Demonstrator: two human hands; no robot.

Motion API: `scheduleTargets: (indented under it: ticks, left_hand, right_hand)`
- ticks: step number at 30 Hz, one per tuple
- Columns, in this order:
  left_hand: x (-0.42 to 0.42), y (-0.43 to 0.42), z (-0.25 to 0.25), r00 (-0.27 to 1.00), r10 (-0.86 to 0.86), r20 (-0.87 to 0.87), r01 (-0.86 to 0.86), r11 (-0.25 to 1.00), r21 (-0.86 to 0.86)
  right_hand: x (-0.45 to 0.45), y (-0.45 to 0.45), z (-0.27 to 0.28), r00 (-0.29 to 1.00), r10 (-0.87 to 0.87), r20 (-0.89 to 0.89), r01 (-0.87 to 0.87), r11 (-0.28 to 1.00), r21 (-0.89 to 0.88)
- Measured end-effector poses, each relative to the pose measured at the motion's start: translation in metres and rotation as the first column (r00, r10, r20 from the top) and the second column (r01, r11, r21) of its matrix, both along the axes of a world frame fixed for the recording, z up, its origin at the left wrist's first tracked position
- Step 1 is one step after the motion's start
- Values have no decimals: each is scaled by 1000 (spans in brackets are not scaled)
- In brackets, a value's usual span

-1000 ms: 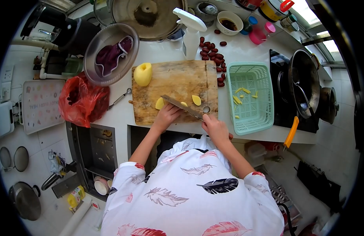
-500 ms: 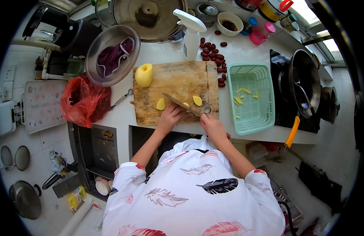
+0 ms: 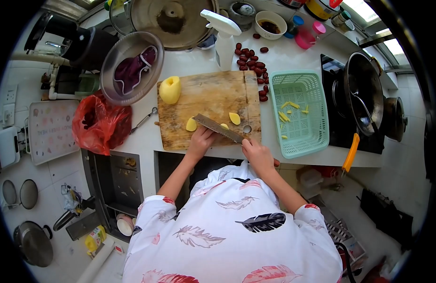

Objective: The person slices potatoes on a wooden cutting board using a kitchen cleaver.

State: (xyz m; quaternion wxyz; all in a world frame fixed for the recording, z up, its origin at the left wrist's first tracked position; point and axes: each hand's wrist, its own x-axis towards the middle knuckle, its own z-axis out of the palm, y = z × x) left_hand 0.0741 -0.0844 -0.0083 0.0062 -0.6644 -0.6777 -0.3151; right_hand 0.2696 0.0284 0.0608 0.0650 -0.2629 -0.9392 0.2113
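Observation:
My right hand is closed round the handle of a kitchen knife, whose broad blade slants to the upper left over a wooden cutting board. My left hand rests at the board's near edge, fingers bent against the blade; whatever lies under them is hidden. Pale yellow wedges lie around the blade: one wedge to its left, another wedge beyond it, and a small piece partly behind it. A peeled yellow piece of produce with a dented top stands at the board's far left corner.
Right of the board, a green basket holds several yellow strips. Red dates and a white spray bottle are behind it. A wok sits on the stove. Left are a red plastic bag, a peeler and a sink.
The knife blade has tilted, so more of its broad face shows. My right hand has shifted slightly. My left hand stays beside the blade, and the view has moved a little.

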Motion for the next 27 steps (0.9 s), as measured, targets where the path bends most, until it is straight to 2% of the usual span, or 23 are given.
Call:
scheduleTargets:
  ticks: [20, 27]
  left_hand:
    - [-3, -1, 2, 1000, -11, 3, 11, 1000, -11]
    - [-4, 0, 2, 1000, -8, 24, 9, 1000, -28]
  right_hand:
    - [0, -2, -1, 1000, 20, 1, -20, 1000, -1]
    - [-3, -9, -5, 997, 10, 81, -11, 1000, 11]
